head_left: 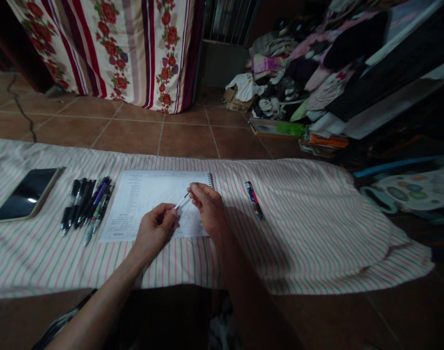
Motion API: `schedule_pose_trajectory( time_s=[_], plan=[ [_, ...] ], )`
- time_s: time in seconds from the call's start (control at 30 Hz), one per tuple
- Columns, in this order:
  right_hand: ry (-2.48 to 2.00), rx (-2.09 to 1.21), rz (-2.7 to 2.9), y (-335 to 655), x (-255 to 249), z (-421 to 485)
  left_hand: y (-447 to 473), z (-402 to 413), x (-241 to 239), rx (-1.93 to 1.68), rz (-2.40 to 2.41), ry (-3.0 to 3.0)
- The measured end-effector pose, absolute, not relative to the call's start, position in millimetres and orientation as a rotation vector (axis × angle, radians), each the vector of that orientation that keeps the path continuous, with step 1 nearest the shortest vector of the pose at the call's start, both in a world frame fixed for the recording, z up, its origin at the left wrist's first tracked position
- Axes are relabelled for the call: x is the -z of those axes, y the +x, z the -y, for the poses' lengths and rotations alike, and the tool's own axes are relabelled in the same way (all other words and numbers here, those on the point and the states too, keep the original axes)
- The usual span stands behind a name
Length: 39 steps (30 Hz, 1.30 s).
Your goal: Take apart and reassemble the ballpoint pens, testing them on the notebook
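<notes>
Over an open notebook page (163,187), my two hands meet on a thin white pen tube (180,201) with a dark section toward its upper right end. My left hand (157,224) pinches the lower white end between thumb and fingers. At the dark upper end, the fingertips of my right hand (206,203) are closed on it. The tube is tilted, and both its ends are hidden in my fingers. To the left of the page lies a bunch of several pens (87,201), mostly dark. One patterned red and dark pen (254,200) rests apart on the right.
A striped cloth (309,223) covers the low surface beneath everything. On its far left lies a phone (27,193), screen up. Beyond are a tiled floor (134,129), a floral curtain (140,53) and a heap of clothes (302,63). A patterned plastic seat (407,192) stands at right.
</notes>
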State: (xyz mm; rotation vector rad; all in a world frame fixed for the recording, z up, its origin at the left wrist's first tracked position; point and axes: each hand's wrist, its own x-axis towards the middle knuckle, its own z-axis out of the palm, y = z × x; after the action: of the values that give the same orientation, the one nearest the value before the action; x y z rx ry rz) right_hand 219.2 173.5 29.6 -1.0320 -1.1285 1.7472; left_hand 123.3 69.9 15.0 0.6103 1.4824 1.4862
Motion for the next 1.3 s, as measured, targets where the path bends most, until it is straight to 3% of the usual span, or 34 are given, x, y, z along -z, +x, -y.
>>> schedule_pose_trajectory(
  time_s=[1.3],
  plan=[
    [-1.009, -1.699, 1.235, 215.2, -25.7, -171.0, 125.5, -70.3, -15.2, -1.447, -1.497, 0.662]
  ],
)
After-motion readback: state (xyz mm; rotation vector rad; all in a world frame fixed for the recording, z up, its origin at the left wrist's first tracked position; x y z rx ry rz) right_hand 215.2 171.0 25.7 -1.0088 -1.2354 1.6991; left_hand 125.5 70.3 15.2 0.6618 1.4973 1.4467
